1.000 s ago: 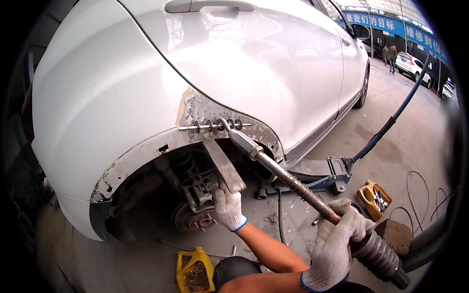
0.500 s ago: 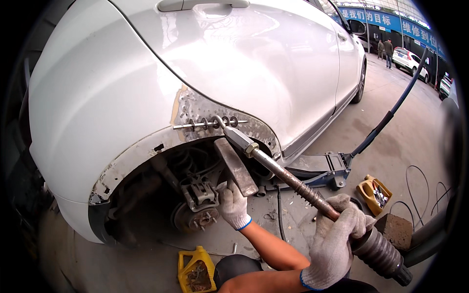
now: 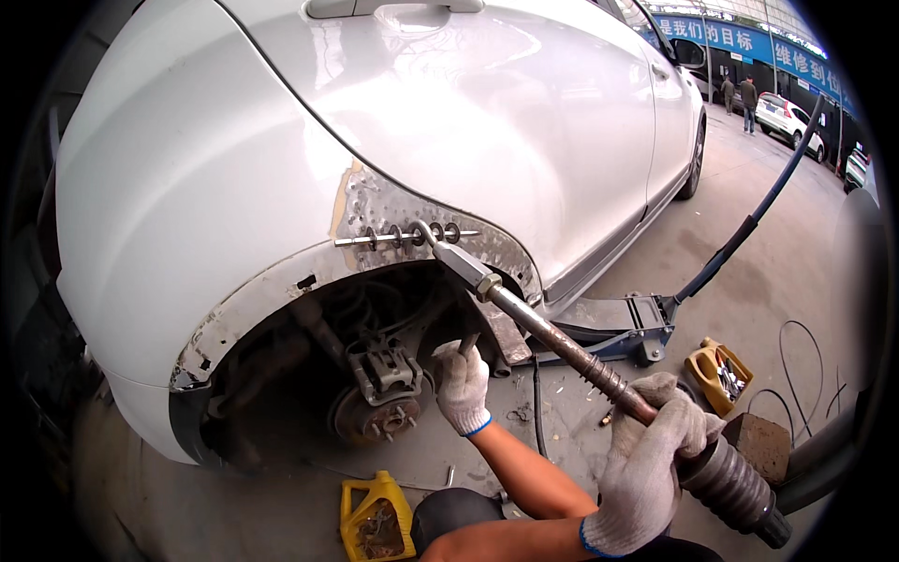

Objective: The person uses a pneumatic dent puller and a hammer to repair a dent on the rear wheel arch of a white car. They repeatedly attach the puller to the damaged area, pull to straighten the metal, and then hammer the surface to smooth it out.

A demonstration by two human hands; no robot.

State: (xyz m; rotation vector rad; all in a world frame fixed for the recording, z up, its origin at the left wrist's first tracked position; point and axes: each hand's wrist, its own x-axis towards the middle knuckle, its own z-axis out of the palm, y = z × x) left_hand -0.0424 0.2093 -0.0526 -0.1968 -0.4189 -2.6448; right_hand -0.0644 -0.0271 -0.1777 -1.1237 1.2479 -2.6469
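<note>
My left hand [image 3: 646, 468], in a pale work glove, reaches across to the right and is closed round the shaft of a slide hammer [image 3: 548, 330]. The tool's hook catches a thin metal rod [image 3: 361, 242], threaded through several pull rings on the bare-metal patch [image 3: 370, 201] of a white car's rear fender [image 3: 187, 187]. My right hand [image 3: 464, 391], also gloved, is crossed beneath to the left, closed on the handle of a hammer below the wheel arch. The hammer's flat rectangular steel head [image 3: 508, 335] lies partly hidden behind the slide hammer's shaft.
In the open wheel well sits the brake disc [image 3: 361, 412] with its caliper [image 3: 384, 370]. A blue floor jack [image 3: 609, 323] stands under the sill. Cut yellow jugs [image 3: 379, 525] hold small parts. Cables and a brown block [image 3: 760, 445] lie right; people stand far off.
My right hand has moved slightly right, and the hammer head has swung right and down, away from the fender, behind the slide hammer. My left hand keeps its grip; the hook stays on the rod.
</note>
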